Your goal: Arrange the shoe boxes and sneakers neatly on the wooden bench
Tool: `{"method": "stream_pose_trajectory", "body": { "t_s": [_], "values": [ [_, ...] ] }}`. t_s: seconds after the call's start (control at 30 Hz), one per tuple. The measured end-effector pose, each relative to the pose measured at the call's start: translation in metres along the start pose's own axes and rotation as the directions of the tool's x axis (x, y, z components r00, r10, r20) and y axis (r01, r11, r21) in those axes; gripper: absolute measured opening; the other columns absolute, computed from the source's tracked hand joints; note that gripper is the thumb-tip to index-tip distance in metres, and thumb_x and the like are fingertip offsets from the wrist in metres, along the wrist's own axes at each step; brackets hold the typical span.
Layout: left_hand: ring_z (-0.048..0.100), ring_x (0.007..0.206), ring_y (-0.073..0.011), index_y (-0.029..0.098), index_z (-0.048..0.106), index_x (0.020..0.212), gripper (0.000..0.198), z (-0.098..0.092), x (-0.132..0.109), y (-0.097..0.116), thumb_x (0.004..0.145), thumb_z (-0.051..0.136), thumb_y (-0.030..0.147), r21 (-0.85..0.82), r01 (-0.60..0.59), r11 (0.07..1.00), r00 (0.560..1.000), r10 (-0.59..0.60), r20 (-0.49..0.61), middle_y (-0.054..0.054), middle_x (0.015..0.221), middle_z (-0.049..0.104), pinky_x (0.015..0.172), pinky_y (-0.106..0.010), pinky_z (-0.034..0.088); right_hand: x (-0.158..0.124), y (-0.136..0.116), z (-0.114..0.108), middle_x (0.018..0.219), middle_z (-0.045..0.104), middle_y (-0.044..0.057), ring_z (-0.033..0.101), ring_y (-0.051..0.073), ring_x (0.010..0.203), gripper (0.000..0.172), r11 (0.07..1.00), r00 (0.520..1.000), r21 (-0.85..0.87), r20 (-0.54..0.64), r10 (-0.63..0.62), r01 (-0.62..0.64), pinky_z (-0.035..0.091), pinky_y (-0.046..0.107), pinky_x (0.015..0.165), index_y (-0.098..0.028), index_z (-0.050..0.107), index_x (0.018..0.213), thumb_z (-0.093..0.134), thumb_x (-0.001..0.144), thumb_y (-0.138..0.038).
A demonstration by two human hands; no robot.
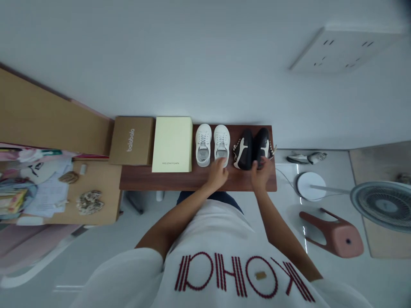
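Note:
My left hand (pixel 218 174) is at the heel of the right white sneaker (pixel 221 141), its fingers loosely bent and the thumb apart. Beside that shoe stands the other white sneaker (pixel 203 143), toe towards the wall. My right hand (pixel 261 173) is at the heel end of the right black shoe (pixel 261 141), with thumb and fingers apart; whether they press on the shoe is hard to see. Close against it on the left is the other black shoe (pixel 245 149), with cream panels and laces at its side. All these shoes rest on a dark wooden bench (pixel 180 182).
Left of the shoes are a pale yellow box (pixel 172 143) and a brown box (pixel 132 139). A cluttered desk (pixel 105 205) adjoins at left. On the floor at right are a fan (pixel 387 205), a pink stool (pixel 345 239) and more shoes (pixel 298 158). A wall rises behind.

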State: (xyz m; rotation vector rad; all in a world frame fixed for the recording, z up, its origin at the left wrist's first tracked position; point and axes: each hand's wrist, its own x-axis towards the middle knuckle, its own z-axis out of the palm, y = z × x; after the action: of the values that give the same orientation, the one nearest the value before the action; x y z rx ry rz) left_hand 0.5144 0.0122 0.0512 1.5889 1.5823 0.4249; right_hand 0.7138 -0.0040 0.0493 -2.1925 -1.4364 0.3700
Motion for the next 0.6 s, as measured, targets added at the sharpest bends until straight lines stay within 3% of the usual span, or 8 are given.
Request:
{"method": "stream_pose_trajectory", "body": {
  "t_s": [0.07, 0.13, 0.27, 0.37, 0.43, 0.5, 0.57, 0.6],
  "values": [
    [0.046, 0.147, -0.0280, 0.016, 0.052, 0.146, 0.050, -0.021, -0.007, -0.021, 0.096, 0.052, 0.015, 0.171, 0.095, 0.981, 0.983, -0.065, -0.173, -0.019, 0.152, 0.054, 0.124, -0.043, 0.035, -0.021, -0.040, 0.022, 0.142, 0.057, 0.021, 0.054, 0.033, 0.134, 0.041, 0.979, 0.942, 0.061, 0.269, -0.201, 0.192, 0.048, 0.049, 0.111, -0.019, 0.058, 0.137, 0.045, 0.102, -0.036],
    [0.051, 0.142, -0.0330, 0.014, 0.057, 0.139, 0.043, -0.034, 0.000, -0.035, 0.097, 0.054, 0.018, 0.273, 0.187, 0.944, 0.973, -0.139, -0.187, -0.022, 0.143, 0.060, 0.117, -0.048, 0.042, -0.033, -0.075, 0.049, 0.150, 0.051, 0.022, 0.051, 0.038, 0.137, 0.041, 0.975, 0.886, 0.064, 0.409, -0.219, 0.212, 0.047, 0.053, 0.111, -0.018, 0.062, 0.134, 0.056, 0.098, -0.035],
    [0.058, 0.130, -0.0360, 0.015, 0.069, 0.113, 0.024, -0.043, 0.028, -0.046, 0.094, 0.055, 0.014, 0.189, 0.229, 0.955, 0.965, -0.196, -0.175, -0.020, 0.119, 0.072, 0.107, -0.048, 0.048, -0.028, -0.099, 0.086, 0.158, 0.039, 0.022, 0.052, 0.038, 0.137, 0.027, 0.989, 0.911, 0.142, 0.399, -0.101, 0.047, 0.045, 0.054, 0.114, -0.015, 0.069, 0.115, 0.061, 0.093, -0.029],
    [0.066, 0.114, -0.0308, 0.018, 0.070, 0.098, 0.016, -0.049, 0.031, -0.058, 0.089, 0.058, 0.016, -0.221, 0.190, 0.957, 0.943, -0.241, -0.229, -0.013, 0.103, 0.074, 0.101, -0.042, 0.051, -0.017, -0.073, 0.086, 0.149, 0.049, 0.019, 0.050, 0.033, 0.139, 0.021, 0.916, 0.958, 0.393, 0.283, -0.039, -0.079, 0.044, 0.049, 0.117, -0.017, 0.068, 0.101, 0.063, 0.092, -0.035],
    [0.069, 0.095, -0.0263, 0.019, 0.067, 0.088, 0.011, -0.049, 0.023, -0.069, 0.085, 0.057, 0.021, -0.566, 0.210, 0.797, 0.913, -0.367, -0.178, -0.007, 0.087, 0.071, 0.086, -0.037, 0.055, -0.017, -0.049, 0.079, 0.127, 0.063, 0.012, 0.057, 0.030, 0.128, 0.026, 0.767, 0.944, 0.586, 0.321, 0.075, -0.260, 0.050, 0.048, 0.111, -0.020, 0.065, 0.097, 0.066, 0.089, -0.045],
    [0.067, 0.079, -0.0233, 0.019, 0.063, 0.081, 0.011, -0.044, 0.013, -0.078, 0.082, 0.055, 0.026, -0.796, 0.286, 0.534, 0.865, -0.501, -0.025, -0.003, 0.073, 0.064, 0.069, -0.032, 0.054, -0.025, -0.030, 0.074, 0.107, 0.067, 0.004, 0.064, 0.025, 0.109, 0.030, 0.540, 0.871, 0.690, 0.446, 0.206, -0.482, 0.059, 0.046, 0.097, -0.024, 0.060, 0.094, 0.067, 0.086, -0.052],
    [0.064, 0.071, -0.0221, 0.019, 0.059, 0.076, 0.011, -0.033, 0.007, -0.081, 0.079, 0.055, 0.029, -0.861, 0.372, 0.347, 0.802, -0.586, 0.111, -0.002, 0.065, 0.058, 0.060, -0.029, 0.051, -0.038, -0.021, 0.075, 0.096, 0.065, -0.002, 0.066, 0.019, 0.092, 0.029, 0.362, 0.780, 0.692, 0.534, 0.327, -0.625, 0.064, 0.042, 0.084, -0.026, 0.054, 0.093, 0.068, 0.083, -0.050],
    [0.064, 0.070, -0.0219, 0.019, 0.058, 0.075, 0.011, -0.028, 0.006, -0.081, 0.078, 0.056, 0.029, -0.861, 0.405, 0.308, 0.775, -0.616, 0.144, -0.002, 0.064, 0.057, 0.059, -0.029, 0.050, -0.044, -0.019, 0.077, 0.093, 0.063, -0.004, 0.066, 0.016, 0.086, 0.028, 0.316, 0.744, 0.679, 0.546, 0.385, -0.662, 0.064, 0.039, 0.080, -0.027, 0.052, 0.093, 0.069, 0.081, -0.047]
  ]
}}
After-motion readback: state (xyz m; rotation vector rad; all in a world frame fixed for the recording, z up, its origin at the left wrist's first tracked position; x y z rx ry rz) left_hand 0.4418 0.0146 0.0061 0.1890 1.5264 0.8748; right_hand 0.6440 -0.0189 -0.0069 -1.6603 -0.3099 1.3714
